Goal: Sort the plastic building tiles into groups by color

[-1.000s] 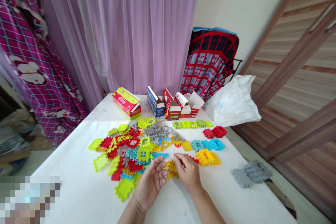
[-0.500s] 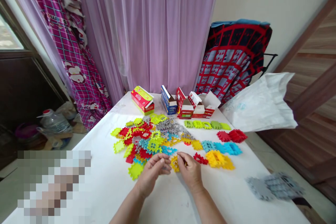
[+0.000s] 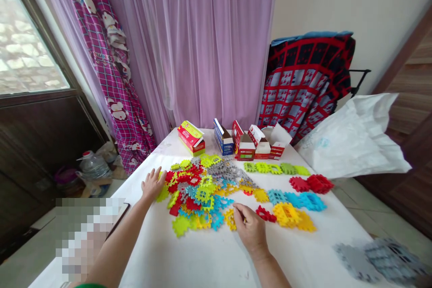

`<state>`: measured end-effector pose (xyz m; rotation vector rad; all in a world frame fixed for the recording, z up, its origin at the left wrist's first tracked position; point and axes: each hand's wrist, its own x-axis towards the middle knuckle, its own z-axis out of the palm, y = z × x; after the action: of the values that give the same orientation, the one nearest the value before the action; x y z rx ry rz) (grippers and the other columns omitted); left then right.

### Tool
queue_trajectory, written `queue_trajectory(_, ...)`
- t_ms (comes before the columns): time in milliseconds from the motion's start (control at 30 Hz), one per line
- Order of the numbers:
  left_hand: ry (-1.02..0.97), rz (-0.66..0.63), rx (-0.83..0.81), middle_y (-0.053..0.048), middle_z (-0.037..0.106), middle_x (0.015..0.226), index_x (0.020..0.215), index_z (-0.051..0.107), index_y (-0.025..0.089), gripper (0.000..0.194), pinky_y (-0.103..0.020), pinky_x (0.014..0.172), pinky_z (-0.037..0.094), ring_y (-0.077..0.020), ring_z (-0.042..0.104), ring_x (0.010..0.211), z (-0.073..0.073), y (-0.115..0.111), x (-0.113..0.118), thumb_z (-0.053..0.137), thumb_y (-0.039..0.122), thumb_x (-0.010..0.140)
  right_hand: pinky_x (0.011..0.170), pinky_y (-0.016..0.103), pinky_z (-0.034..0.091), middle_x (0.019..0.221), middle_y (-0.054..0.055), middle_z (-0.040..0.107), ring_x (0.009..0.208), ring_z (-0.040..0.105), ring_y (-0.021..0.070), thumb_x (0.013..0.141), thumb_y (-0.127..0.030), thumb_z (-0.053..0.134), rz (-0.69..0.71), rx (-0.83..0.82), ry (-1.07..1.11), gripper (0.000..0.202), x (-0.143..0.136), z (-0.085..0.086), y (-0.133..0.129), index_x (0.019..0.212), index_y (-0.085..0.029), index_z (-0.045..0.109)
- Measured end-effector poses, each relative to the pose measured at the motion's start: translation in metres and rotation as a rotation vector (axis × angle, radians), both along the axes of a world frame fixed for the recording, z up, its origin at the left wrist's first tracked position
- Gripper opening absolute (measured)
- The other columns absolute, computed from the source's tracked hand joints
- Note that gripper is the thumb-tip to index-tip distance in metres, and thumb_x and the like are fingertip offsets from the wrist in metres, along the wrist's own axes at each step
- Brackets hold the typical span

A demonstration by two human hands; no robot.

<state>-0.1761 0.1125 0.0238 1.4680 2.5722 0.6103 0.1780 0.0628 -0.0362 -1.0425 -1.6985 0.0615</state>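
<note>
My left hand [image 3: 153,183] reaches to the left edge of a pile of plastic interlocking building pieces. Its fingers are stretched out and apart, over or touching a lime-green piece [image 3: 162,194]. My right hand [image 3: 250,229] is closed in front of the pile, fingers curled in. What it holds, if anything, is hidden. A yellow piece with cut-outs [image 3: 230,219] lies on the table just left of its fingertips. The pile mixes red pieces [image 3: 193,203], grey pieces [image 3: 226,171], lime-green window pieces [image 3: 203,194] and blue pieces [image 3: 218,220].
Sorted to the right are a lime-green row [image 3: 275,169], red pieces [image 3: 320,184], blue pieces [image 3: 312,201], yellow pieces [image 3: 288,215] and grey pieces [image 3: 394,256]. Several open boxes [image 3: 243,146] stand at the back. A white bag [image 3: 351,139] is at the right edge.
My left hand has moved from beside the right hand leftward and away to the pile's left edge, fingers spreading. My right hand stays near the yellow piece. The view has shifted.
</note>
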Motion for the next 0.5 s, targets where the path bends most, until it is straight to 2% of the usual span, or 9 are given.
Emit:
queue_trajectory(100, -0.005, -0.061, -0.056, -0.014, 0.043, 0.148, 0.139, 0.047, 0.023, 0.054, -0.063, 0.106, 0.027, -0.0365, 0.035, 0.138, -0.006, 0.012, 0.009, 0.031, 0.048, 0.093, 0.065, 0.023, 0.057, 0.079, 0.006, 0.074, 0.068, 0.071, 0.016, 0.093, -0.026, 0.047, 0.004, 0.014, -0.013, 0.026, 0.001, -0.001, 0.001, 0.088, -0.017, 0.07)
queue_trajectory(267, 0.006, -0.272, -0.039, -0.003, 0.045, 0.149, 0.137, 0.048, 0.031, 0.048, -0.053, 0.111, 0.027, -0.0259, 0.035, 0.139, -0.014, 0.008, 0.05, 0.03, 0.046, 0.095, 0.062, 0.022, 0.056, 0.078, 0.006, 0.074, 0.065, 0.07, 0.0152, 0.093, -0.027, 0.048, 0.006, 0.01, -0.022, 0.025, 0.002, 0.0, 0.001, 0.087, -0.017, 0.07)
queue_trajectory(367, 0.007, -0.366, -0.014, 0.001, 0.045, 0.148, 0.137, 0.048, 0.035, 0.047, -0.05, 0.112, 0.026, -0.0221, 0.037, 0.138, -0.009, 0.009, 0.065, 0.025, 0.045, 0.097, 0.06, 0.021, 0.055, 0.075, 0.005, 0.073, 0.062, 0.069, 0.0143, 0.093, -0.026, 0.048, 0.012, 0.013, -0.009, 0.025, 0.001, 0.003, 0.001, 0.086, -0.017, 0.07)
queue_trajectory(500, 0.016, -0.328, -0.03, -0.004, 0.037, 0.153, 0.14, 0.044, 0.033, 0.052, -0.063, 0.108, 0.024, -0.028, 0.031, 0.141, 0.006, 0.039, 0.055, 0.021, 0.05, 0.096, 0.059, 0.021, 0.055, 0.074, 0.005, 0.073, 0.061, 0.068, 0.0142, 0.093, -0.026, 0.048, -0.001, 0.015, 0.006, 0.025, 0.0, 0.006, 0.001, 0.086, -0.017, 0.07)
